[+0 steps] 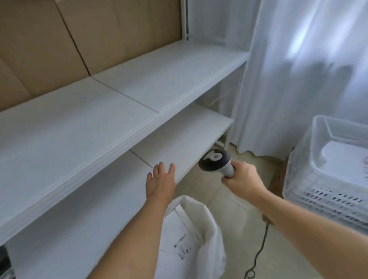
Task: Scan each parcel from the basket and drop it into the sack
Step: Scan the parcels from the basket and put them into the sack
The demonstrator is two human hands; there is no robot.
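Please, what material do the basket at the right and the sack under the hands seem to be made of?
The basket looks like translucent whitish plastic: rigid walls with moulded rows of slots, and the white parcel inside shows through them. The sack seems to be thin white woven or plastic fabric with a matte finish: its open mouth sags and creases softly. The weave is too blurred to confirm.

White shelving point(106, 113) fills the view from nine to twelve o'clock, with brown cardboard point(48, 39) behind it. At two o'clock a sheer curtain point(302, 60) glows with daylight. Pale floor tiles point(240, 200) lie toward five o'clock.
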